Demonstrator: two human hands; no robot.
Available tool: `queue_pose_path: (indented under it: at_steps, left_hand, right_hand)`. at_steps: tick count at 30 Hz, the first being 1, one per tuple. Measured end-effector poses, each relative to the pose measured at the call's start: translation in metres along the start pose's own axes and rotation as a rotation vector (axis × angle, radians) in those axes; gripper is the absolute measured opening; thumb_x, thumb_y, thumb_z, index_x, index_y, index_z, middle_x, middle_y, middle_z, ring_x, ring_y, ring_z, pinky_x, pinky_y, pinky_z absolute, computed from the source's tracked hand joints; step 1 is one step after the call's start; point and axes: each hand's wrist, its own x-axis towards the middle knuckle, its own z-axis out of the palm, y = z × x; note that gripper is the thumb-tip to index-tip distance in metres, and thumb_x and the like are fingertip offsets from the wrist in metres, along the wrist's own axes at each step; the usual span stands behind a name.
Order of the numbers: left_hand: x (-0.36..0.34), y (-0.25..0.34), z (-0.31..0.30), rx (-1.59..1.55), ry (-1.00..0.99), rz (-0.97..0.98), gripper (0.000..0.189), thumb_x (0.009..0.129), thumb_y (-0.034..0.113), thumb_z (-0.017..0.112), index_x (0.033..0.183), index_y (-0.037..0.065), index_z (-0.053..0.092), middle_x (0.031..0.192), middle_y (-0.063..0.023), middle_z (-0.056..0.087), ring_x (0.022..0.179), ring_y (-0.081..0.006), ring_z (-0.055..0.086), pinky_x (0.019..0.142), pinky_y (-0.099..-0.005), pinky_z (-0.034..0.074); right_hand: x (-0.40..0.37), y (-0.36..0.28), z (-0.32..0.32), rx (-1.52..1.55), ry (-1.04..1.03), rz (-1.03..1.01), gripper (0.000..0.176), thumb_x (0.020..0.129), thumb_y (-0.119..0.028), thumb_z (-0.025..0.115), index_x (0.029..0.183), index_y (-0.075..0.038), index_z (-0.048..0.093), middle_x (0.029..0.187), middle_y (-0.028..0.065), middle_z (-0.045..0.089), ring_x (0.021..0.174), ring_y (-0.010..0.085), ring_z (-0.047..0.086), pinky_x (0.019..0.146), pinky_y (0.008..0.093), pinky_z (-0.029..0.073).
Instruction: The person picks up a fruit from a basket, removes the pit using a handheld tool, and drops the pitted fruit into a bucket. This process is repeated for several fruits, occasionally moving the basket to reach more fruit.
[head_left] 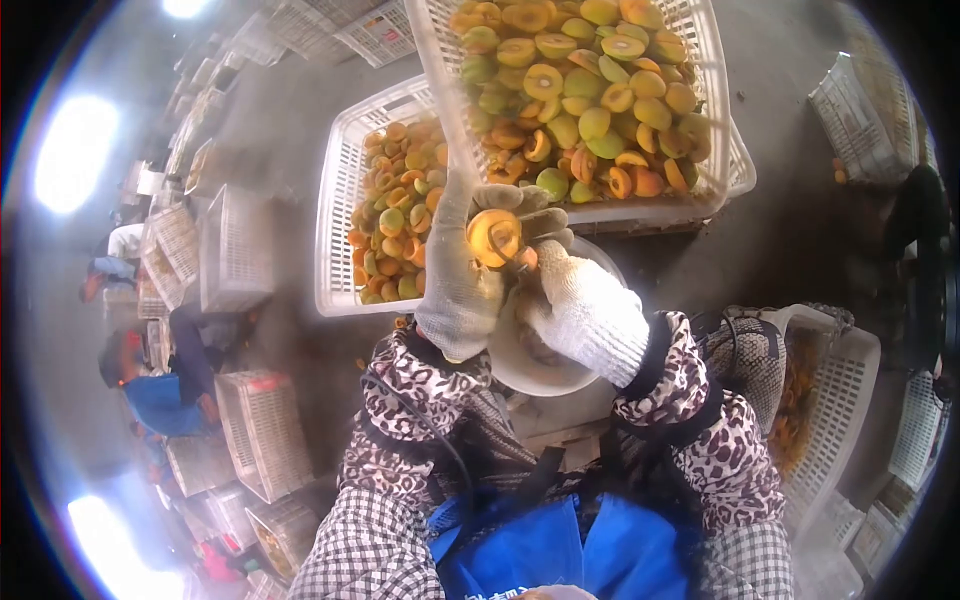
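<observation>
Gloved in grey, my left hand [465,270] cradles a halved orange fruit [494,237] in its palm, cut face up. Close on its right, my right hand [590,308], in a white knitted glove, has its fingers pressed together beside the fruit; a small orange-brown bit shows at the fingertips, and what they grip is too small to name. Below both hands is a white bowl [540,380], partly covered by them. A white crate [722,90] of cut orange and green fruit stands just ahead, and another crate [328,215] of fruit halves stands to the left.
A crate [845,400] with orange contents stands at my right side. More crates [237,250] line the left, where a person in blue [165,400] sits. Another crate [855,115] lies at the upper right on the grey floor [770,60].
</observation>
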Motion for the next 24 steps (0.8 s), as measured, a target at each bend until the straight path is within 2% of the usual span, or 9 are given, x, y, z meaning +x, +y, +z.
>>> queue_pose_path:
  at_steps: [2,8,10,11,12,14,18,20,24]
  left_hand:
    - [0.000,-0.004,0.000,0.034,0.076,0.029,0.057,0.098,0.056,0.045,0.090,0.001,0.060,0.087,-0.0167,0.066,0.084,-0.0311,0.068,0.078,-0.0422,0.057]
    - [0.007,-0.015,-0.009,0.244,0.028,0.068,0.056,0.097,0.054,0.049,0.087,0.001,0.062,0.082,-0.0153,0.066,0.080,-0.0276,0.066,0.075,-0.0378,0.055]
    - [0.005,-0.016,-0.006,0.288,0.032,0.060,0.055,0.097,0.054,0.050,0.086,0.001,0.062,0.081,-0.0151,0.066,0.080,-0.0264,0.066,0.075,-0.0369,0.055]
    - [0.003,-0.016,-0.004,0.332,0.038,0.052,0.055,0.097,0.053,0.050,0.085,0.001,0.063,0.081,-0.0149,0.065,0.081,-0.0252,0.066,0.075,-0.0361,0.054]
    - [0.002,-0.015,-0.002,0.334,0.040,0.045,0.055,0.097,0.053,0.050,0.085,0.001,0.063,0.081,-0.0149,0.065,0.081,-0.0252,0.066,0.075,-0.0361,0.054]
    - [0.000,-0.010,-0.002,0.356,-0.066,0.010,0.054,0.096,0.053,0.052,0.084,0.002,0.062,0.080,-0.0133,0.064,0.079,-0.0232,0.066,0.072,-0.0328,0.055]
    - [-0.002,-0.008,0.006,0.174,-0.096,-0.099,0.048,0.096,0.051,0.055,0.081,0.007,0.060,0.077,-0.0106,0.061,0.079,-0.0244,0.066,0.068,-0.0365,0.059]
    - [0.004,-0.010,0.004,0.085,-0.050,-0.088,0.044,0.095,0.050,0.056,0.081,0.008,0.058,0.077,-0.0099,0.060,0.079,-0.0258,0.067,0.069,-0.0409,0.061]
    - [0.012,-0.014,-0.011,-0.200,-0.111,-0.198,0.041,0.099,0.044,0.053,0.079,0.008,0.056,0.070,-0.0076,0.057,0.074,-0.0264,0.064,0.083,-0.0473,0.057]
  right_hand:
    - [0.000,0.001,0.001,-0.028,0.038,-0.006,0.035,0.089,-0.028,0.060,0.108,0.002,0.059,0.089,0.0189,0.067,0.082,0.0303,0.067,0.072,0.0366,0.054]
    - [-0.009,0.002,-0.008,0.633,-0.296,0.166,0.033,0.087,-0.022,0.061,0.106,0.005,0.058,0.080,0.0168,0.064,0.072,0.0291,0.066,0.065,0.0351,0.053]
    - [-0.013,0.017,0.023,-0.052,0.184,-0.192,0.029,0.087,-0.019,0.059,0.102,0.006,0.057,0.075,0.0153,0.061,0.065,0.0271,0.065,0.061,0.0357,0.053]
    - [-0.006,0.026,0.032,-0.145,0.428,-0.515,0.025,0.086,-0.017,0.060,0.098,0.005,0.057,0.073,0.0114,0.060,0.061,0.0216,0.063,0.056,0.0343,0.052]
    - [-0.007,0.037,0.032,-0.142,0.427,-0.509,0.025,0.086,-0.017,0.060,0.098,0.005,0.057,0.073,0.0114,0.060,0.061,0.0216,0.063,0.056,0.0343,0.052]
    - [-0.004,0.013,-0.005,0.670,-0.359,0.090,0.020,0.087,-0.015,0.061,0.097,0.002,0.058,0.072,0.0074,0.059,0.063,0.0149,0.061,0.054,0.0307,0.050]
    - [-0.006,0.033,0.000,1.127,-0.436,0.021,0.017,0.091,-0.014,0.059,0.099,0.000,0.059,0.075,0.0057,0.059,0.065,0.0129,0.059,0.059,0.0243,0.048]
    - [-0.003,0.027,-0.007,1.041,-0.457,0.099,0.020,0.090,-0.016,0.060,0.103,-0.001,0.059,0.079,0.0059,0.061,0.069,0.0155,0.060,0.062,0.0273,0.050]
    - [0.004,0.046,0.003,0.420,-0.219,-0.263,0.027,0.086,-0.015,0.062,0.110,-0.004,0.061,0.089,0.0100,0.067,0.078,0.0246,0.065,0.071,0.0351,0.053]
